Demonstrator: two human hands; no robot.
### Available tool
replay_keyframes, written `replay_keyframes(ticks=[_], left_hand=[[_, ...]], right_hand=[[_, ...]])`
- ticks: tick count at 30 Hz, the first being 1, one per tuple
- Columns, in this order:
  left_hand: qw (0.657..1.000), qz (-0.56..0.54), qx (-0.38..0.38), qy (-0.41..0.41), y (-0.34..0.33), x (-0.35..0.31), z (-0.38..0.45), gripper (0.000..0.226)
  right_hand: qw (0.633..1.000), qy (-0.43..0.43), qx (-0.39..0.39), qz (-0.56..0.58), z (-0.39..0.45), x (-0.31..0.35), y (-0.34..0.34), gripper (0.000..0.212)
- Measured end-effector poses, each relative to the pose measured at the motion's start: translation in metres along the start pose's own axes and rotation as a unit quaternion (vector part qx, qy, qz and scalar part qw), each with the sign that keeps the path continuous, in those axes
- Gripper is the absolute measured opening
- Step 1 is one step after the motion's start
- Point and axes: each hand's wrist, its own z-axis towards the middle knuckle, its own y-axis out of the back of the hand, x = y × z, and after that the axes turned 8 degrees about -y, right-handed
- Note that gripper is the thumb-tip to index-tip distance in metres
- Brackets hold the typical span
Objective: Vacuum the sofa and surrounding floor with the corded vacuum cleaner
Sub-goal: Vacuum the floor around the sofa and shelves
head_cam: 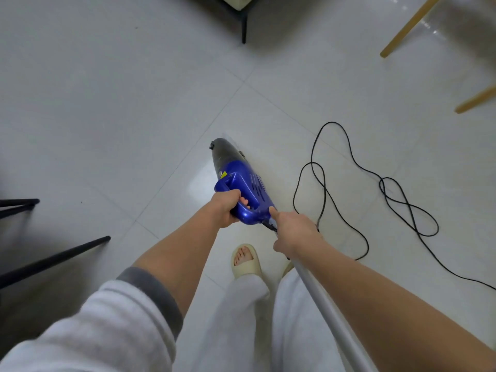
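The left hand [228, 208] grips the loop handle of the blue vacuum cleaner [239, 183], fingers curled through it. The right hand [291, 232] closes round the rear end of the body where the cord leaves it, forefinger laid against the casing; a pale tube [330, 304] runs back beneath that forearm. The nose points away from both hands, down towards the tiled floor [107, 103]. The black cord [397, 194] lies in loose loops to the right of the right hand. A dark sofa leg [243, 28] stands well ahead of the hands. Recommendation: keep the nozzle low, and draw the cord slack clear of the slippered foot [245, 260] before stepping forward
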Motion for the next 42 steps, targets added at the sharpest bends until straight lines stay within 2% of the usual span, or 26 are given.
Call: replay_keyframes(ticks=[5,9,12,20,25,27,31,37,42], left_hand=[[1.000,0.007,-0.009,-0.009,0.003,-0.004,-0.007,0.023],[0.998,-0.051,-0.026,0.021,-0.007,0.012,-0.022,0.013],[0.993,-0.103,-0.039,0.043,-0.010,0.028,-0.034,0.022],[0.996,-0.072,-0.039,0.034,0.000,0.021,-0.034,0.030],[0.997,-0.075,-0.018,0.021,0.000,0.014,-0.026,0.037],[0.997,-0.071,-0.009,0.006,-0.003,0.011,-0.023,0.038],[0.999,-0.052,-0.007,-0.009,-0.003,0.005,-0.017,0.045],[0.998,-0.065,-0.025,0.006,0.017,0.014,-0.011,0.036],[0.999,0.010,-0.045,-0.002,0.016,0.012,-0.009,0.027]], right_hand=[[1.000,0.005,0.014,0.021,-0.003,0.002,0.004,0.068],[0.998,0.022,0.042,-0.040,-0.012,-0.012,0.013,0.072],[0.994,0.035,0.049,-0.093,-0.018,-0.018,0.018,0.069],[0.995,0.038,0.006,-0.093,-0.017,-0.007,0.000,0.071],[0.995,0.026,-0.061,-0.076,-0.009,-0.004,0.000,0.045],[0.995,0.014,-0.069,-0.070,-0.006,-0.003,0.001,0.041],[0.998,0.008,-0.043,-0.049,-0.001,-0.003,0.004,0.049],[0.997,0.031,-0.032,-0.062,0.005,0.009,0.003,0.060],[0.999,0.039,-0.028,-0.008,0.003,0.007,-0.018,0.059]])
